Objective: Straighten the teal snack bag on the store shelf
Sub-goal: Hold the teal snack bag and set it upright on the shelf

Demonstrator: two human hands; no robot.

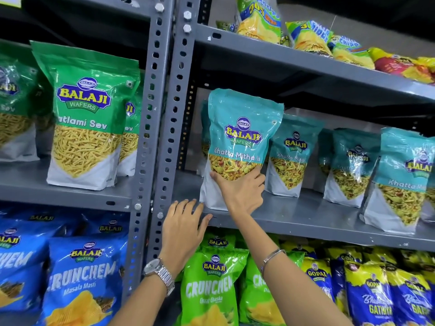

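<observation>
A teal Balaji Khatta Mitha snack bag (242, 137) stands upright at the left end of the grey middle shelf (294, 220), close to the shelf's front edge. My right hand (242, 189) lies flat against the bag's lower front, fingers spread over its clear window and white base. My left hand (183, 224) hovers with fingers apart at the shelf's front edge, just left of and below the bag, holding nothing. A watch is on the left wrist and a bangle on the right.
More teal bags (292, 156) stand in a row to the right. Green sev bags (87, 114) fill the left bay beyond the grey slotted uprights (164, 114). Blue and green Crunchem bags (209, 285) sit below, and yellow packs (310, 38) lie above.
</observation>
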